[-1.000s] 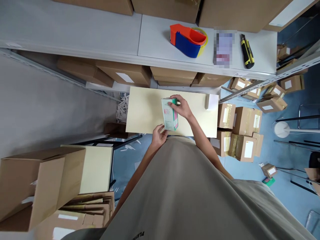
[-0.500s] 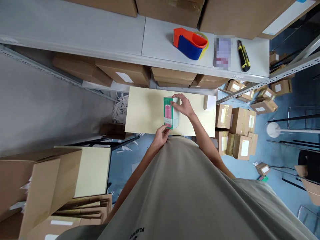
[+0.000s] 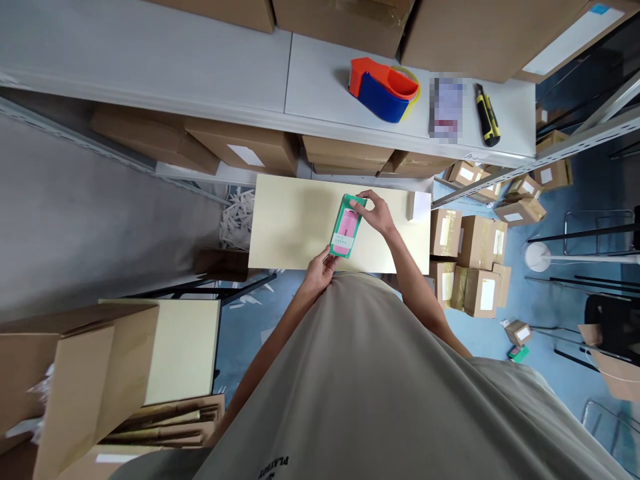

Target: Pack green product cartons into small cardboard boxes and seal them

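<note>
Between my two hands is a green box (image 3: 345,227) with a pink picture and a white band on its front. Its printed face is turned up towards me, the box leaning a little to the right at its far end. My left hand (image 3: 321,270) grips the near lower corner, fingers partly under it. At the far right corner my right hand (image 3: 375,211) pinches the top edge with thumb and fingers. Below the box lies a cream tabletop (image 3: 285,227), and a small white box (image 3: 419,206) stands at its right end.
On the grey shelf (image 3: 200,73) ahead are a red and blue tape dispenser (image 3: 383,90), a blurred-out packet (image 3: 447,108) and a yellow-black box cutter (image 3: 487,115). Cardboard boxes (image 3: 480,253) are stacked on the floor to the right. An open carton (image 3: 85,380) stands at lower left.
The green box has turned in my hands: its side panel has gone out of sight and its front now faces up, tilted right. Both hands keep their hold.
</note>
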A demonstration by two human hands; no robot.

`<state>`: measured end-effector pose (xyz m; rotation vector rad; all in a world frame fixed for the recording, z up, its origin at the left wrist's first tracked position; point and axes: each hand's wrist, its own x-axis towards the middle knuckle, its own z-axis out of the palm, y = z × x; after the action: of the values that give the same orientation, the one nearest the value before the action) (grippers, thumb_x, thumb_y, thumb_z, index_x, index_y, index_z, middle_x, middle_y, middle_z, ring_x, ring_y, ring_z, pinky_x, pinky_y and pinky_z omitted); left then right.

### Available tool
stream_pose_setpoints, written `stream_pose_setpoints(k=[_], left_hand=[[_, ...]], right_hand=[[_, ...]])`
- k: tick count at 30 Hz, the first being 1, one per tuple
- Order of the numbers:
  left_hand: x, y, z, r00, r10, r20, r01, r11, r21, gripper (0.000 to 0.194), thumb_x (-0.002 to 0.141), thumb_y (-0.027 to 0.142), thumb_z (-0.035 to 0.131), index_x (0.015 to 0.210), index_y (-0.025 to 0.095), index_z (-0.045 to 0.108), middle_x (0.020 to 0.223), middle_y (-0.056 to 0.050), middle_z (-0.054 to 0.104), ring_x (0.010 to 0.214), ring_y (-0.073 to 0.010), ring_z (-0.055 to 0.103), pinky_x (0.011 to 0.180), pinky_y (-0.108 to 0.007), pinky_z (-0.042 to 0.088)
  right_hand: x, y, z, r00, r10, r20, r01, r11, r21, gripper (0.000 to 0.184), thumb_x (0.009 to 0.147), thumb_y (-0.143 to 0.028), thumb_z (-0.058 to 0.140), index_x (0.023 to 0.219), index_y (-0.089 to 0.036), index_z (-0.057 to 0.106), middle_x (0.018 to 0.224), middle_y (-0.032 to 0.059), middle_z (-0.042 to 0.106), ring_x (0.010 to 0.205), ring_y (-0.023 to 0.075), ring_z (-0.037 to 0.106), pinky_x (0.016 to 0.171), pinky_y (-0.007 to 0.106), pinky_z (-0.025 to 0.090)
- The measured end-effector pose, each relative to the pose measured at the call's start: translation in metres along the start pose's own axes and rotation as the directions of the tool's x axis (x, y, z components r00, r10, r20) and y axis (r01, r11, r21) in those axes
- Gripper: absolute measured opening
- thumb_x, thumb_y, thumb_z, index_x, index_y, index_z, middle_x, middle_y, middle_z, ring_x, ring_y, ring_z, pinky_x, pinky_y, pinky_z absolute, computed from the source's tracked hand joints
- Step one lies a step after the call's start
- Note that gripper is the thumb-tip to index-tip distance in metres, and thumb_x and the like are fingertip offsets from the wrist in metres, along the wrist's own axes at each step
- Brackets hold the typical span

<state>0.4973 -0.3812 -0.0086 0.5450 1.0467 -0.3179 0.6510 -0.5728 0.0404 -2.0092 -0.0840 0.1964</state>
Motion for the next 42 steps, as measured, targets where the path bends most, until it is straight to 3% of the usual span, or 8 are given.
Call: stream_pose_setpoints(k=[5,9,12,16,23,33,39,42], left_hand=[[-0.006,0.004,0.011,1.0,0.014,0.008,-0.014,1.0,-0.011,0.041,0.096,0.009,0.086,0.133,0.022,0.077,0.106,-0.004,0.086,0.109,-0.018,0.082,0.113,-0.028,0.061],[-0.006,0.013,0.014,0.997,-0.01,-0.071,0.008,1.0,-0.024,0.01,0.104,0.022,0.083,0.111,0.018,0.077,0.084,-0.002,0.078,0.088,-0.0145,0.08,0.103,-0.023,0.064],[-0.005,0.018,0.015,0.994,-0.035,-0.106,0.03,0.998,-0.05,0.017,0.11,0.033,0.076,0.103,0.018,0.074,0.077,-0.002,0.073,0.078,-0.0138,0.076,0.097,-0.023,0.066],[-0.005,0.017,0.017,0.997,-0.038,-0.06,0.036,0.999,-0.026,0.006,0.108,0.013,0.071,0.106,0.017,0.075,0.081,-0.002,0.077,0.081,-0.0129,0.077,0.104,-0.026,0.065],[-0.002,0.015,0.018,1.0,0.023,0.005,-0.023,0.999,0.022,0.023,0.094,-0.005,0.07,0.093,0.018,0.074,0.093,-0.003,0.081,0.103,-0.0154,0.08,0.108,-0.025,0.061],[0.007,0.019,0.008,0.998,0.036,-0.06,-0.038,0.999,-0.035,0.013,0.097,0.015,0.079,0.095,0.022,0.068,0.083,-0.002,0.073,0.083,-0.0136,0.072,0.097,-0.026,0.063],[0.009,0.013,0.009,0.997,0.079,-0.025,-0.079,0.997,0.012,0.024,0.087,0.003,0.081,0.095,0.022,0.07,0.09,-0.003,0.076,0.102,-0.0169,0.078,0.103,-0.026,0.061],[0.008,0.012,0.008,0.996,0.094,0.012,-0.094,0.995,0.014,0.027,0.086,-0.002,0.08,0.095,0.022,0.07,0.095,-0.002,0.077,0.098,-0.0141,0.077,0.102,-0.023,0.062]], right_hand=[[0.003,-0.005,0.012,0.998,-0.028,-0.06,0.031,0.997,0.065,0.06,0.085,-0.086,0.079,0.097,-0.028,0.069,0.123,0.0091,0.085,0.12,0.0307,0.077,0.114,0.047,0.058],[0.012,0.002,0.014,0.994,-0.107,-0.032,0.109,0.993,0.047,0.06,0.093,-0.085,0.071,0.113,-0.028,0.079,0.127,0.0091,0.085,0.125,0.0325,0.077,0.119,0.051,0.056],[0.021,0.014,0.009,0.991,-0.131,0.013,0.13,0.99,0.054,0.067,0.095,-0.085,0.065,0.127,-0.029,0.081,0.134,0.0095,0.084,0.131,0.0343,0.075,0.124,0.054,0.054],[0.028,0.022,0.002,0.99,-0.128,0.052,0.126,0.991,0.042,0.069,0.097,-0.087,0.06,0.129,-0.031,0.084,0.139,0.0073,0.084,0.139,0.0355,0.072,0.127,0.057,0.051],[0.022,-0.002,0.009,0.987,-0.16,0.034,0.16,0.987,-0.011,0.057,0.097,-0.078,0.074,0.122,-0.029,0.085,0.135,0.0076,0.085,0.13,0.0344,0.075,0.127,0.057,0.049],[0.034,0.004,0.011,0.98,-0.193,0.059,0.198,0.974,-0.114,0.037,0.105,-0.051,0.058,0.122,-0.031,0.085,0.134,0.0056,0.085,0.136,0.0347,0.072,0.14,0.069,0.024],[0.027,0.004,0.005,0.99,-0.141,0.017,0.142,0.989,-0.034,0.041,0.104,-0.064,0.065,0.112,-0.028,0.085,0.127,0.0069,0.086,0.126,0.0332,0.076,0.135,0.062,0.038],[0.02,-0.001,0.01,0.99,-0.138,0.0,0.138,0.99,-0.025,0.045,0.099,-0.071,0.073,0.108,-0.028,0.083,0.127,0.0074,0.086,0.124,0.0328,0.077,0.138,0.063,0.032]])
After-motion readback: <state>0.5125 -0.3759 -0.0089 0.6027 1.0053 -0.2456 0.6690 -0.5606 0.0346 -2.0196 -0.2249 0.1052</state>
